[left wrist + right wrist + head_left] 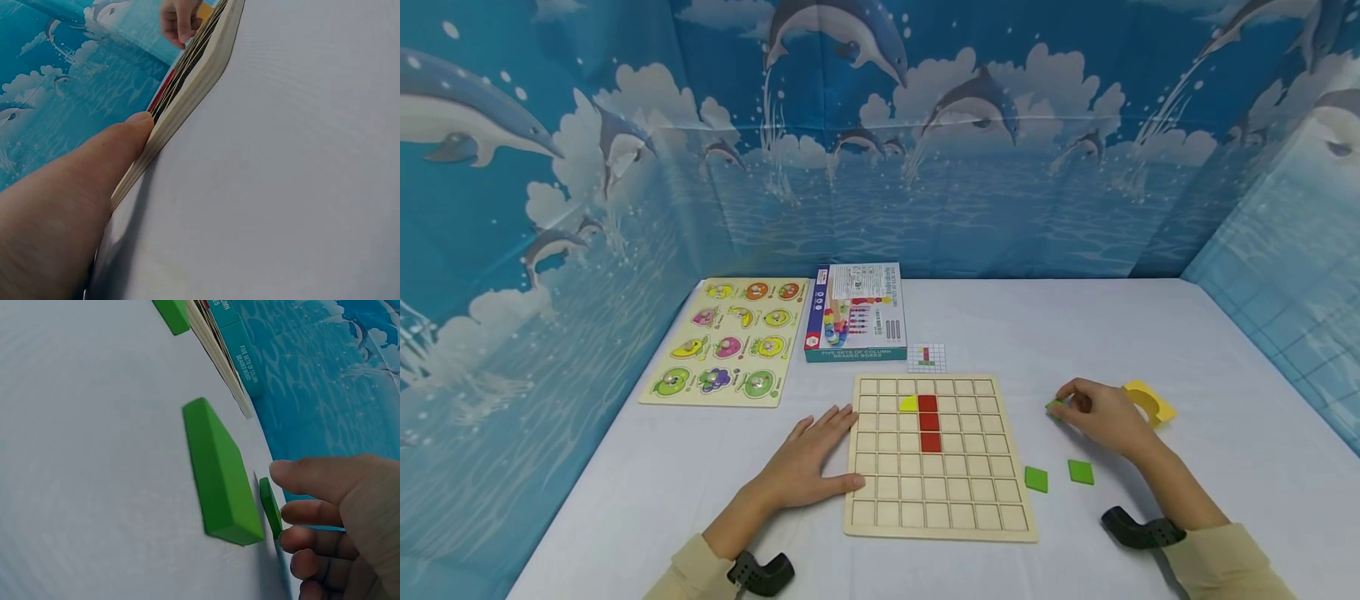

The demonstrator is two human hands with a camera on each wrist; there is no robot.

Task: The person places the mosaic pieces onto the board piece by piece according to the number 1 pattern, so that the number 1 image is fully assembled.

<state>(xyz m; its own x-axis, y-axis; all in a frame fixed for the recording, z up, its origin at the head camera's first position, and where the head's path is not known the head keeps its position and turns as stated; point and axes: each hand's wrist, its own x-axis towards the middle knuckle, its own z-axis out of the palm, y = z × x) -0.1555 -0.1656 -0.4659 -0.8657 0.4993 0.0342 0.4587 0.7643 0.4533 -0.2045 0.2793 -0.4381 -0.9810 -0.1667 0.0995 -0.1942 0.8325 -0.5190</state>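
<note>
Right hand (1101, 415) pinches a small flat green tile (1055, 407).

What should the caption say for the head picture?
Left hand rests on a grid board; right hand pinches a green tile.

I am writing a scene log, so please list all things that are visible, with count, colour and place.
grid board: 1, pale wood, table centre
red tiles: 3, red, stacked in one board column
yellow tile: 1, yellow, left of top red tile
green tiles: 2 loose, green, right of board
green piece: 1, green, at right fingertips
yellow block: 1, yellow, behind right hand
pattern card: 1, white, behind board
box: 1, teal, behind board
fruit puzzle: 1, cream, far left
left hand: flat at board's left edge
right hand: pinches green piece
</note>
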